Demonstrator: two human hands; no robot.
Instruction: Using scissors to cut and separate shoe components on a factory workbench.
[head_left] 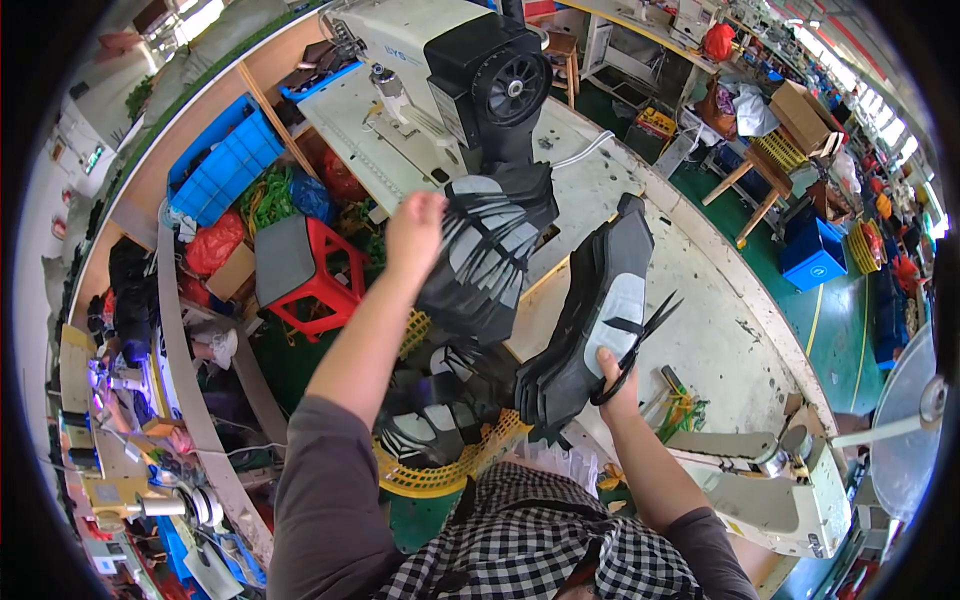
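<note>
A fanned bundle of black and grey shoe-upper pieces (490,250) hangs over the table's left edge, in front of the sewing machine. My left hand (415,232) is closed at its left side, with the fingertips partly hidden by the pieces. To the right, a second stack of the same shoe-upper pieces (590,315) stands tilted, and my right hand (615,385) grips it with the thumb pressed on a grey panel. That same hand also carries black scissors (645,335), blades pointing up and right. More pieces (425,435) lie below in a yellow basket (450,485).
The sewing machine (490,85) rises from the pale worktable (720,330) ahead. A red and grey stool (305,270) and a blue crate (225,165) stand to the left. Green-handled tools (683,410) lie on the table at right, near a round translucent disc (905,425).
</note>
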